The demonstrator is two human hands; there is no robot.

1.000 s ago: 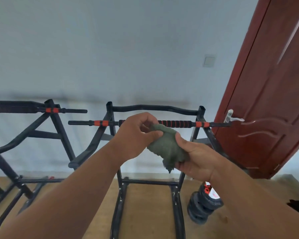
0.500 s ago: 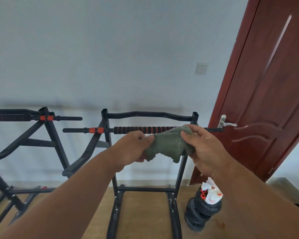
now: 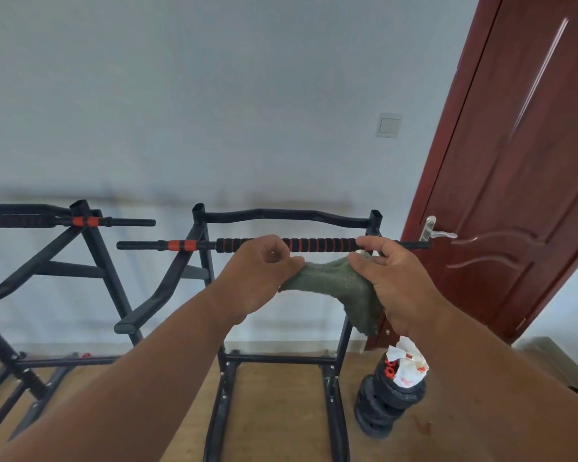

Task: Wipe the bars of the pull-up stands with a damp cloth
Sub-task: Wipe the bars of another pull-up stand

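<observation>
In the head view, at mid-frame, the left hand (image 3: 259, 275) pinches one end of the green cloth (image 3: 341, 288) and the right hand (image 3: 394, 278) grips the other; the cloth stretches between them, just below the padded bar (image 3: 314, 244) of the pull-up stand (image 3: 334, 361).

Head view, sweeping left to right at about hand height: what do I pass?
Left pull-up stand → orange band on the padded bar → left hand → green cloth → right hand → door handle → red-brown door.
</observation>
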